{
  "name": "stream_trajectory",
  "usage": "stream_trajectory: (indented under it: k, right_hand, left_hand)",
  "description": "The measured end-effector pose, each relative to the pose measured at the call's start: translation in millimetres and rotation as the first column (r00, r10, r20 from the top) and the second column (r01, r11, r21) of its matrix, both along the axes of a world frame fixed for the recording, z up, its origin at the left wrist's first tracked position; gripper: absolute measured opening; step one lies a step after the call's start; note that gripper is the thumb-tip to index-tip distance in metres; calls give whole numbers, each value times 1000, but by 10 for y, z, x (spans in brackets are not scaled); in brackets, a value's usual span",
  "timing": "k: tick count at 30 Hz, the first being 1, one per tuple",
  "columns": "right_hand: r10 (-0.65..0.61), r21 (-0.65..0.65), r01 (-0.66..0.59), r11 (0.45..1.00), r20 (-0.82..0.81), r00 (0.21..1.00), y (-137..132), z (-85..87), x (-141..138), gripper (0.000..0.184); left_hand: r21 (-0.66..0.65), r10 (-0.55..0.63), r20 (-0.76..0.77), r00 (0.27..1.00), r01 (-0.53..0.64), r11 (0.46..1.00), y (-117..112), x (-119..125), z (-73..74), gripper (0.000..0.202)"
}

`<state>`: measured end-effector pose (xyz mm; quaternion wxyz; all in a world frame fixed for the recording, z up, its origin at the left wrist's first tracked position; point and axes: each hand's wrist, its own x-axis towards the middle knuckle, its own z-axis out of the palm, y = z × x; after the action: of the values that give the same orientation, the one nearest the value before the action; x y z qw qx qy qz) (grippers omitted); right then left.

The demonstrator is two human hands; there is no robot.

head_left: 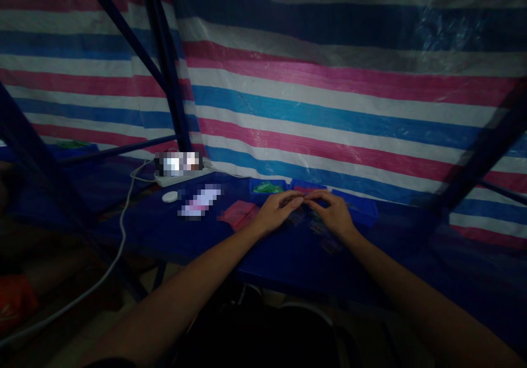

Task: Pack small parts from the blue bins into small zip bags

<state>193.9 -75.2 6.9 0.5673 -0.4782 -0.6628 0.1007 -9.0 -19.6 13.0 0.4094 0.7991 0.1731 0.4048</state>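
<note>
In the head view, your left hand (280, 211) and your right hand (332, 213) rest low at the middle of the frame, fingers curved and tips almost meeting; I cannot tell if they pinch anything. Just below them lie some small dark plastic packets (319, 230) on the blue table (280, 258), with blue plastic trays (354, 206) behind and a striped tarpaulin (329, 110) filling the upper frame.

Two hands (280, 211), three trays (354, 206) (blue plastic).

Left hand (279, 212) and right hand (334, 213) nearly meeting, fingers (297, 198) curled
</note>
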Motion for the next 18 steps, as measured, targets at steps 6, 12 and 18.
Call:
stream_trajectory:
  k: [6, 12, 18]
  right_hand:
    - [39, 22, -42, 999, 158, 987, -13, -22, -24, 15]
    - [112, 13, -115, 993, 129, 985, -5, -25, -45, 14]
    - [87, -104, -108, 989, -190, 978, 60, -43, -6, 34]
  left_hand:
    - [-42, 100, 9, 995, -100, 994, 145, 50, -92, 37]
    - [-109, 129, 57, 990, -122, 987, 259, 60, -148, 24]
    - [-70, 86, 31, 996, -84, 994, 180, 61, -152, 22]
